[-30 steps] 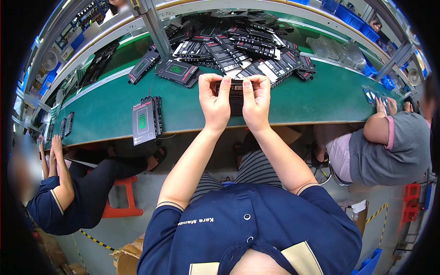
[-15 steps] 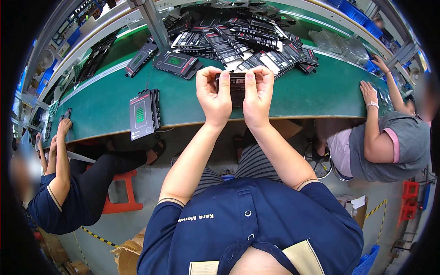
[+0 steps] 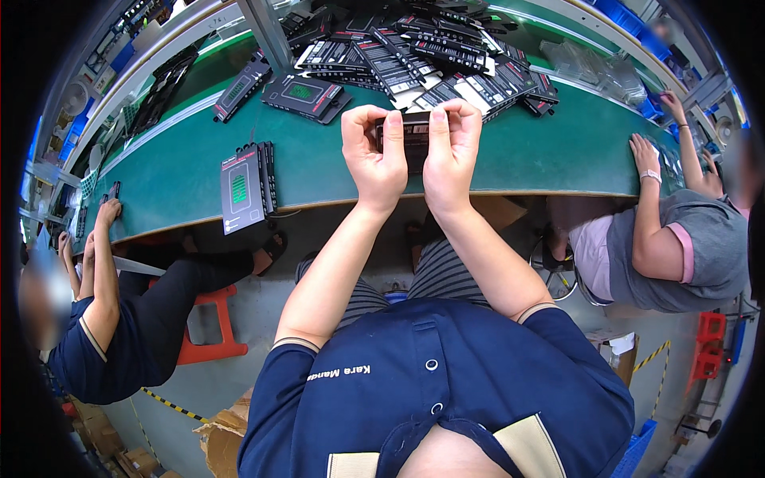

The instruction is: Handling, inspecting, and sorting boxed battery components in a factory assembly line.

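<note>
Between my two hands is a small black printed cardboard box (image 3: 413, 142), held up over the front edge of the green table. My left hand (image 3: 374, 159) grips its left side, thumb on the face towards me and fingers curled behind. On its right side my right hand (image 3: 451, 158) holds it the same way. The box's lower part sits in shadow between my palms. To the left, several flat black boxes (image 3: 243, 190) with a green phone-shaped picture stand together at the table's edge. Beyond my hands lies a large heap of similar black boxes (image 3: 398, 68).
The green tabletop (image 3: 319, 163) runs across in front of me, with a metal post (image 3: 267, 36) rising at its far side. Clear plastic trays (image 3: 594, 68) lie at the back right. Co-workers sit at both sides, one with a hand (image 3: 644, 155) on the table. A red stool (image 3: 215, 327) stands left.
Both hands have tilted the box slightly, so more of its upper edge shows. My head view has shifted a little. The co-workers' arms at the sides have moved slightly.
</note>
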Available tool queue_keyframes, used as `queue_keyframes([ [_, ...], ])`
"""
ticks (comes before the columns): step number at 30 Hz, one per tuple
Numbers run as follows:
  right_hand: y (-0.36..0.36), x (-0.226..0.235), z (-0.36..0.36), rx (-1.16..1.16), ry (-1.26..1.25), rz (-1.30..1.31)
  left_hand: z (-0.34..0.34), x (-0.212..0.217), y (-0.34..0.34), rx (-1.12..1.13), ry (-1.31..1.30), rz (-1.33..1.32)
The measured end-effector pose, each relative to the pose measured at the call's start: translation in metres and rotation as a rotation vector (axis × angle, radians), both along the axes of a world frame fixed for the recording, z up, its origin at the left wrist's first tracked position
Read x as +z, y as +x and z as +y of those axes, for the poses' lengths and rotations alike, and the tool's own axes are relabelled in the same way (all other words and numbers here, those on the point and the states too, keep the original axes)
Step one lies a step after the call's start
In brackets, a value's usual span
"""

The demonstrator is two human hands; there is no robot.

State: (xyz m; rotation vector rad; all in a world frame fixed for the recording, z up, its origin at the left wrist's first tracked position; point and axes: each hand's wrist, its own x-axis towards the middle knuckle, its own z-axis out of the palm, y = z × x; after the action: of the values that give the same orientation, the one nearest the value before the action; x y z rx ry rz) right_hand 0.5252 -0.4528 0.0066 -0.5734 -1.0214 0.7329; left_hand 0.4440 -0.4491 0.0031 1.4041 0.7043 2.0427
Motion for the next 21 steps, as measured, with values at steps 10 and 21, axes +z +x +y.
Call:
queue_keyframes([
  [10,0.01,-0.012,0.002,0.005,0.057,-0.13,0.012,-0.017,-0.006,0.023,0.215,0.144],
  [21,0.043,0.032,-0.042,0.234,-0.138,-0.19,-0.028,-0.003,-0.007,0.487,0.086,0.824],
])
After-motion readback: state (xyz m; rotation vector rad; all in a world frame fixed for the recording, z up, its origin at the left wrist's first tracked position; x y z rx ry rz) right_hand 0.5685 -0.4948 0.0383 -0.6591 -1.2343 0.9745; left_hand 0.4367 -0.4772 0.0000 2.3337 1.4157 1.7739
